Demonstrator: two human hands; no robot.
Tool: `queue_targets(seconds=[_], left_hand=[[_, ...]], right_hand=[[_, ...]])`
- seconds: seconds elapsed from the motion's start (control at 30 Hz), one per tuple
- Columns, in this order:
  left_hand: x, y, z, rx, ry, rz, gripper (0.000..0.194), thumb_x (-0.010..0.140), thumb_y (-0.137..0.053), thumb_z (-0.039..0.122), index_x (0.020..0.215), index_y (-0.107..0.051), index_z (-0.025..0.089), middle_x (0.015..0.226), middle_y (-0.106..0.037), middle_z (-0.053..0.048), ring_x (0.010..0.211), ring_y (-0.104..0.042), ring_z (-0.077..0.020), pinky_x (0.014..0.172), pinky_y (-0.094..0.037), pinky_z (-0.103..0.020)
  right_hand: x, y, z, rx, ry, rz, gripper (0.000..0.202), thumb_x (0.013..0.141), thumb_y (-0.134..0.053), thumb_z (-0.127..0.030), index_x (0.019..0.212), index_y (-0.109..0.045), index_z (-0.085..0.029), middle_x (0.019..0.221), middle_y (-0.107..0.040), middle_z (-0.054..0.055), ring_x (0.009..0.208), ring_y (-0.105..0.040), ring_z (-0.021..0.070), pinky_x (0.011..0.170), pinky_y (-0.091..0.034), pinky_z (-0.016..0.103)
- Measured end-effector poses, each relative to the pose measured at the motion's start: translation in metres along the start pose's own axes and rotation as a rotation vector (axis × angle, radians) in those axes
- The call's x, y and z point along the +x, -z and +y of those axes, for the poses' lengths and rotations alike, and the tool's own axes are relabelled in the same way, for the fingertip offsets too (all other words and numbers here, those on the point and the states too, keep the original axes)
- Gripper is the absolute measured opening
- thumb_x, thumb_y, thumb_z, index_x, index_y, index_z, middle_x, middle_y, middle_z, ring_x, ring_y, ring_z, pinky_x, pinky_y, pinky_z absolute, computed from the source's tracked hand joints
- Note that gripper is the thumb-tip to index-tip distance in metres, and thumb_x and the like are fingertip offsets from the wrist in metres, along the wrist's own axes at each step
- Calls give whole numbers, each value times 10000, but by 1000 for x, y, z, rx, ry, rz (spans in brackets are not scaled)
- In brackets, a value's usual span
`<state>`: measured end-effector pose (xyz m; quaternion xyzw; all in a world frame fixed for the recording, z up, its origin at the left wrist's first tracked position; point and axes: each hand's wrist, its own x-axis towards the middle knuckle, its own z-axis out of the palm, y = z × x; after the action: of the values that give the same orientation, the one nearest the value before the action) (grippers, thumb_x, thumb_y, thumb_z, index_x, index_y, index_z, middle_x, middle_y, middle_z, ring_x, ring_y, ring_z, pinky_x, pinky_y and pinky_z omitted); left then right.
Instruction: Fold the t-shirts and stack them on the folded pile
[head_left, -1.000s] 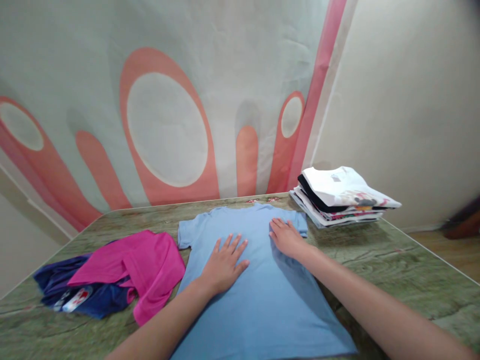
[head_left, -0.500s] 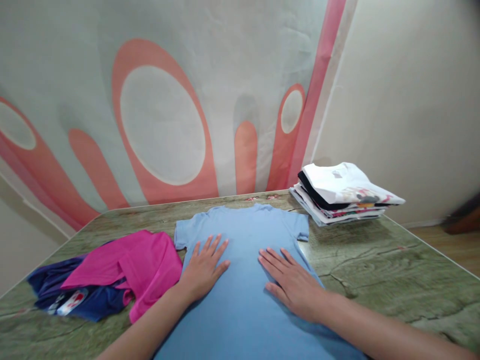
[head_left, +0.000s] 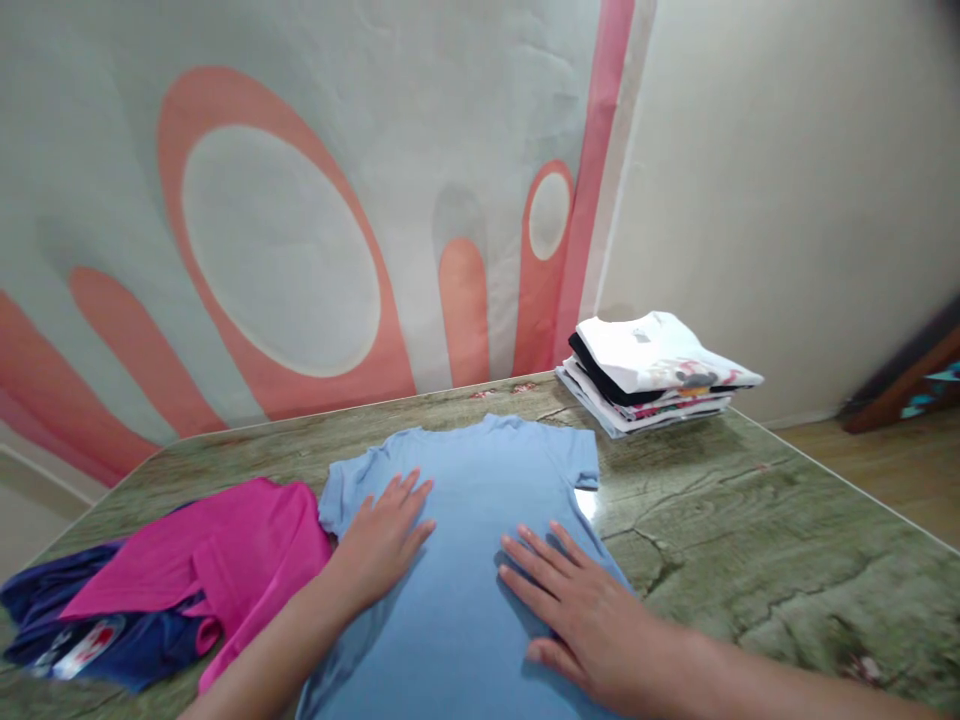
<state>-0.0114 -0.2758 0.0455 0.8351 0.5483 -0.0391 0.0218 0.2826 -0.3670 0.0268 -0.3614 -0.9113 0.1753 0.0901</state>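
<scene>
A light blue T-shirt [head_left: 480, 500] lies spread out on the table, its neckline toward the far edge and its lower part running out of view at the bottom. My left hand [head_left: 382, 535] rests on the left side of the shirt's chest, fingers spread. On the right side of the shirt is my right hand [head_left: 574, 600], palm down with fingers stretched out. Neither hand grips the cloth. The short sleeves lie out to both sides, and the left one is close to the pink garment [head_left: 247, 560].
Dark blue clothing [head_left: 142, 640] lies bunched under the pink garment at the left. A stack of folded shirts [head_left: 652, 370], a white one on top, sits at the table's far right. Behind the wood-patterned table [head_left: 750, 560] hangs a printed grey and coral backdrop [head_left: 405, 200].
The view has turned to the right, so everything sits further left. My right hand has slid down the shirt toward me; my left hand stays on the chest.
</scene>
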Motion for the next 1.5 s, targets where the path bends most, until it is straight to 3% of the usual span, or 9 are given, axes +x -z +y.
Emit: queue_targets(seconds=[0.1, 0.23, 0.43, 0.6, 0.8, 0.9, 1.03, 1.33, 1.5], left_hand=[[51, 7, 26, -57, -111, 91, 528, 993, -273, 454, 1498, -279, 297, 1590, -172, -18, 1466, -120, -243, 1128, -215, -553], [118, -14, 56, -93, -200, 50, 550, 977, -247, 548, 1494, -261, 360, 1590, -176, 6, 1464, -104, -292, 1098, -137, -661], [183, -29, 67, -102, -25, 92, 524, 975, -281, 484, 1478, -315, 341, 1573, -247, -14, 1438, -170, -360, 1054, -108, -731], [215, -11, 86, -107, -119, 242, 466, 968, -332, 248, 1429, -388, 270, 1502, -396, -70, 1411, -267, -254, 1115, -186, -580], [258, 5, 87, -96, -204, 30, 363, 793, -654, 407, 1108, -641, 226, 1210, -623, -101, 1161, -517, -307, 953, -391, -438], [275, 13, 79, -111, -244, -88, 358, 656, -759, 420, 911, -667, 185, 970, -669, -71, 972, -578, -287, 816, -433, -352], [286, 20, 70, -199, -350, -170, 285, 736, -663, 386, 926, -625, 177, 876, -633, -6, 840, -561, -187, 704, -405, -243], [295, 34, 51, -290, -365, -426, 388, 608, -729, 530, 795, -682, 194, 728, -656, 21, 710, -570, -153, 602, -384, -208], [303, 29, 53, -399, -334, -263, 306, 670, -694, 412, 864, -662, 178, 752, -630, 39, 721, -560, -134, 609, -389, -197]], right_hand=[[2, -8, -4, -9, 118, 5, 677, 964, -379, -542, 1527, -180, -224, 1570, -185, 95, 1446, -173, 283, 1171, -161, 533], [0, -19, -2, -102, 179, 60, 697, 958, -405, -532, 1518, -221, -161, 1534, -267, 147, 1418, -261, 295, 1157, -227, 504], [1, -25, 4, -178, 244, 120, 682, 964, -396, -525, 1476, -313, -83, 1498, -339, 181, 1401, -309, 274, 1147, -271, 433], [6, -29, 11, -236, 303, 160, 663, 973, -333, -554, 1438, -373, -84, 1473, -402, 157, 1376, -355, 276, 1125, -305, 426], [9, -45, 22, -350, 336, 278, 611, 984, -341, -521, 1425, -386, -101, 1482, -407, 120, 1360, -377, 260, 1106, -345, 415], [10, -51, 25, -410, 329, 302, 492, 1009, -365, -385, 1419, -390, -114, 1502, -382, 96, 1372, -358, 239, 1111, -344, 400], [11, -50, 25, -441, 320, 344, 396, 1009, -380, -250, 1384, -435, -134, 1477, -429, 66, 1343, -405, 219, 1100, -366, 380], [12, -47, 25, -403, 315, 345, 392, 1008, -385, -243, 1379, -439, -129, 1466, -443, 70, 1333, -422, 219, 1113, -355, 381], [11, -48, 25, -380, 303, 326, 379, 1011, -368, -238, 1368, -449, -138, 1470, -437, 66, 1351, -396, 218, 1124, -340, 388]])
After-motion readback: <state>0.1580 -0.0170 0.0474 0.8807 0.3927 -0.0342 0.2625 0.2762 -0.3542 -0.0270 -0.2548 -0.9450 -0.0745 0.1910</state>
